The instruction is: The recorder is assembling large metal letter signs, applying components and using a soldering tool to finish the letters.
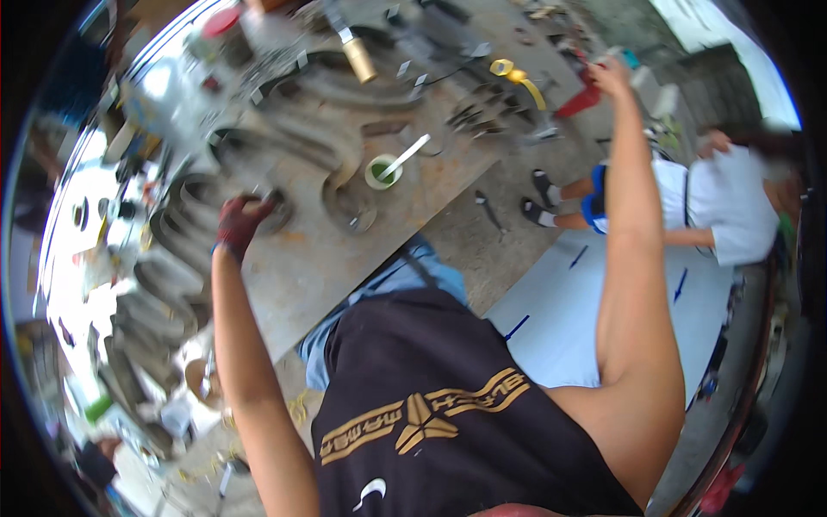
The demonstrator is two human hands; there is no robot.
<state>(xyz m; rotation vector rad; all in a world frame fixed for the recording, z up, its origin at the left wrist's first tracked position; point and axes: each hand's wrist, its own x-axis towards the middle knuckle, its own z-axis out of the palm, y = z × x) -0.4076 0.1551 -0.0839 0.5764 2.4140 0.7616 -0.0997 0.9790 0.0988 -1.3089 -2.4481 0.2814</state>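
My left hand (241, 222), in a dark red glove, is over the metal table (301, 263). Its fingers are closed at the curled end of a grey metal strip (277, 215), though blur hides the exact grip. My bare right hand (612, 77) reaches far out past the table's right end. Its fingers are closed at a bright red object (579, 102) whose kind I cannot make out. Between my hands lie another curled metal strip (349, 211) and a white cup (382, 172) of green paste with a white stick in it.
Several curved metal strips (177, 220) cover the table's left side. Farther back are a wooden-handled brush (357, 60), a yellow tape measure (510, 72) and a red-lidded jar (222, 24). At right, a person in white (728, 202) is beside a pale blue sheet (560, 302).
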